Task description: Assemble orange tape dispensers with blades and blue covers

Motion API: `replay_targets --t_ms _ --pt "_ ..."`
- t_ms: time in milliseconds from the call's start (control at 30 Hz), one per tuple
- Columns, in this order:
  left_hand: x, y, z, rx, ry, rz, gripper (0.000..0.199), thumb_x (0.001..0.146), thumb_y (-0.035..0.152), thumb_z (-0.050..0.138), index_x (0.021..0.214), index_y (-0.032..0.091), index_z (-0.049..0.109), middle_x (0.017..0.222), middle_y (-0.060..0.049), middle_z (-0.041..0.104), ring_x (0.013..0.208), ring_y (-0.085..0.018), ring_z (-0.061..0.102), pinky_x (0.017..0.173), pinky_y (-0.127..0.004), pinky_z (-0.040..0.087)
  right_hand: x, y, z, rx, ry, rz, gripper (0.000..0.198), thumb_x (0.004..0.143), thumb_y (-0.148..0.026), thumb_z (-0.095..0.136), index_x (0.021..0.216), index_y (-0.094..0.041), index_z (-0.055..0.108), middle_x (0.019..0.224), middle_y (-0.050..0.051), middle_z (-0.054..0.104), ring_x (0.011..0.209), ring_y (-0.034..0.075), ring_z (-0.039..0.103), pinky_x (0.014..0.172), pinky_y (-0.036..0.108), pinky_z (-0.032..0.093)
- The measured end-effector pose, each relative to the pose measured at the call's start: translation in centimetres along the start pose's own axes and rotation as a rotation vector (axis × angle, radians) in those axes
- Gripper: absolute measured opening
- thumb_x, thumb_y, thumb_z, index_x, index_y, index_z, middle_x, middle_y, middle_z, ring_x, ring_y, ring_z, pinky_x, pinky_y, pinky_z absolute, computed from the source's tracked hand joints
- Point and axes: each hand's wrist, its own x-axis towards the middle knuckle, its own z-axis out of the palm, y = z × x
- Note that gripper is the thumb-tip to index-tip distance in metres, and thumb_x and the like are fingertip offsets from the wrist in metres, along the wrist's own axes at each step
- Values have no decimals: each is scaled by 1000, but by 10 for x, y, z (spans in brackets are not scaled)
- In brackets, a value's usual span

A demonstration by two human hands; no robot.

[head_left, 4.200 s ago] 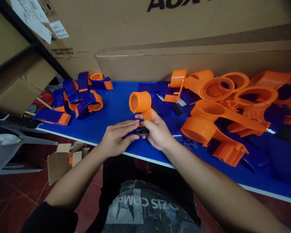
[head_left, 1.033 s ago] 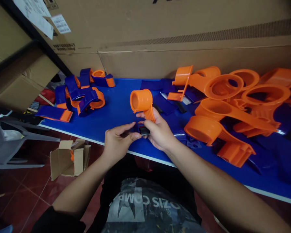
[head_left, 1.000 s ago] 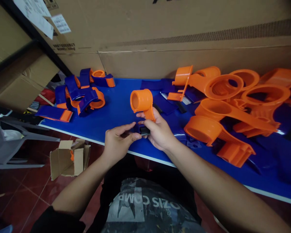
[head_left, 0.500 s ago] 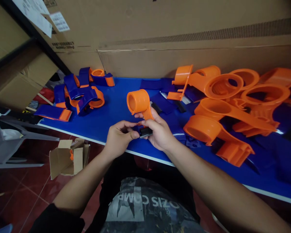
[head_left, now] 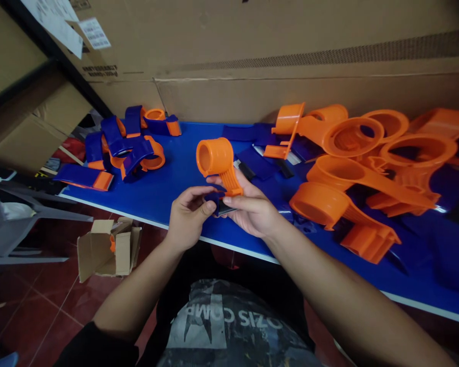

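Observation:
My right hand point(head_left: 254, 208) is wrapped round the arm of an orange tape dispenser point(head_left: 216, 157), its ring pointing up and left above the table. A dark blue plastic strip with a black edge point(head_left: 226, 206) lies below the dispenser's arm, between my hands. The thumb and fingers of my left hand point(head_left: 189, 214) pinch the left end of that blue strip. My fingers hide part of the strip and of the dispenser's lower end, so I cannot tell whether the two are joined.
Several dispensers with blue strips point(head_left: 117, 140) lie at the left of the blue table point(head_left: 179, 168). Orange dispensers point(head_left: 352, 136) are heaped at the right among flat blue strips point(head_left: 262, 163). Cardboard point(head_left: 252, 97) stands behind. An open carton point(head_left: 99, 255) sits on the floor.
The dispenser has moved slightly left and turned in my right hand. More of the blue strip shows at my left fingertips, and the black edge has turned.

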Motion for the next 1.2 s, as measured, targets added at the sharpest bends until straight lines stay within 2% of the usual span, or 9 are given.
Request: replay_targets --t_ms 67,233,300,400,467,633,833,967,1200 --pt "-2 1 4 28 54 76 41 85 47 89 114 22 72 104 -6 80 89 -17 77 77 -30 64 0 1 0 2 8 -3 62 67 -15 79 125 -32 64 134 4 69 94 21 69 61 27 56" --pt "-17 -4 13 130 140 204 28 98 39 77 113 22 61 124 -11 76 114 -20 76 85 -29 65 3 3 0 27 55 -2 58 66 -16 71 121 -31 67 129 3 70 78 17 65 57 29 55" --pt "-23 -9 12 199 77 253 28 99 40 75 114 21 60 139 -16 71 123 -24 74 87 -33 67 4 3 1 43 99 -1 57 65 -16 69 120 -30 68 126 3 71 78 18 64 56 28 54" --pt "-26 -15 6 334 -34 345 45 89 40 86 120 20 61 156 -21 60 130 -30 72 89 -37 69 4 3 1 49 134 1 56 63 -15 67 117 -28 69 122 4 71 85 19 65 60 29 56" --pt "-26 -18 4 449 -14 391 47 88 37 87 123 20 61 156 -21 60 127 -29 74 89 -38 70 5 3 2 38 145 4 53 62 -15 65 113 -27 69 121 4 71 86 20 65 61 29 56" --pt "-21 -20 6 609 55 466 40 95 32 79 128 20 60 146 -19 69 121 -26 77 86 -36 70 8 3 1 8 158 13 56 62 -18 62 116 -29 67 116 3 69 72 17 59 47 26 46" --pt "-18 -27 14 727 100 529 48 97 32 75 139 21 54 141 -18 69 127 -28 74 89 -39 69 10 3 0 24 160 -4 61 60 -17 63 120 -31 66 113 3 68 94 24 65 62 32 58" --pt "-16 -27 13 749 97 522 53 98 35 72 145 20 52 139 -18 69 125 -28 73 94 -41 67 10 3 -1 48 165 -1 55 62 -17 65 115 -30 67 110 3 70 94 23 65 69 32 58" --pt "-12 -17 9 686 42 402 57 102 36 66 154 20 47 145 -18 66 127 -27 70 103 -42 62 10 0 -2 93 138 67 44 68 -21 67 112 -28 70 102 1 71 85 20 64 62 28 50"
